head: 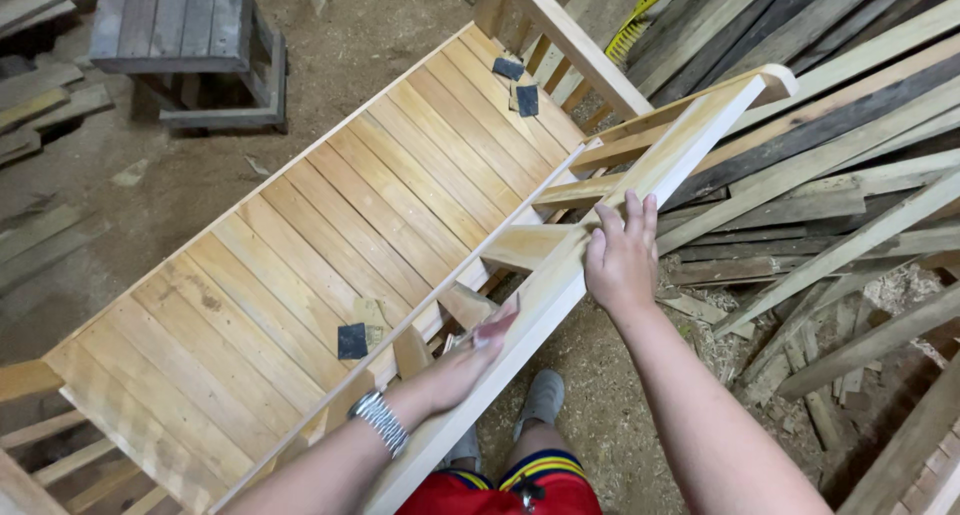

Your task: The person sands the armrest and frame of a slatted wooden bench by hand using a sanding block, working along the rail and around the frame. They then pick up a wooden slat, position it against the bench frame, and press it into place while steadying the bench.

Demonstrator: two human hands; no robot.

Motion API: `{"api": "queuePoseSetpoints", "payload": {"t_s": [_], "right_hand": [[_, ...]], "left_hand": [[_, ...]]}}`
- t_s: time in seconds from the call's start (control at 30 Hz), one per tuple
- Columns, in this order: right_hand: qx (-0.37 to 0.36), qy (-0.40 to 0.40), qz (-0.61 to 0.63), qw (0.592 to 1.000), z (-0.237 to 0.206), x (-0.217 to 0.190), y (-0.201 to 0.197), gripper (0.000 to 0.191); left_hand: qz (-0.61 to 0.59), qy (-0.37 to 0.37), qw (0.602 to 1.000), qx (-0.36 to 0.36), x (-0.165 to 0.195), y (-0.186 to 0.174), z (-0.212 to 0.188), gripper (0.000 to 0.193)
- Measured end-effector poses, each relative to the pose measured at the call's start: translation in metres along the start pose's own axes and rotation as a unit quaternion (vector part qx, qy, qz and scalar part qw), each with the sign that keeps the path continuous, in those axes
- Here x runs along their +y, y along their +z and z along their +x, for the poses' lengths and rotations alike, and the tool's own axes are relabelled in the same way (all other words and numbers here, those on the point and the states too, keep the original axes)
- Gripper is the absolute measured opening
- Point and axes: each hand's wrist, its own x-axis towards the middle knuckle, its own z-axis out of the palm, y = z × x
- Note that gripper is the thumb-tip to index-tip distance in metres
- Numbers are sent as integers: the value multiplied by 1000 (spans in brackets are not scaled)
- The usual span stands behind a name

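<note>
Right hand (622,260): yours lies flat, fingers spread, on the top rail (640,180) of the bench's backrest, gripping nothing.
Left hand (468,360): lower on the same rail, palm pressed down (whether it holds something underneath, you cannot tell).
Rail axis: it runs from near your knees up and right, away from you; your left hand sits nearer you.
Bench seat (330,225): slatted, to your left.
Dark sanding squares (352,341): one by your left wrist, two at the far end; no labels or signs visible.

The floor (370,15) is bare earth covered with sawdust. A grey wooden pallet (180,35) stands at upper left. Loose planks (840,145) lie piled across the right side.
</note>
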Motion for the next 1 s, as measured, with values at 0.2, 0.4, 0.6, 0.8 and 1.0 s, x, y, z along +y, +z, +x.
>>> {"api": "queuePoseSetpoints", "payload": {"t_s": [0.2,0.4,0.6,0.8,1.0], "right_hand": [[5,-10,0,1000,-2,-4,0,42],[14,-17,9,1000,2,-3,3,42],[23,-23,10,999,1,-1,5,41],[6,-9,4,1000,3,-8,4,42],[-27,15,-7,1000,5,-8,-1,43]], "left_hand": [[-65,-43,997,9,-13,-1,94,72],[-43,4,999,13,-44,2,29,69],[-34,23,999,20,-25,-4,92,68],[-33,1,999,7,-9,-8,49,68],[-44,-17,999,17,-21,-3,58,68]]}}
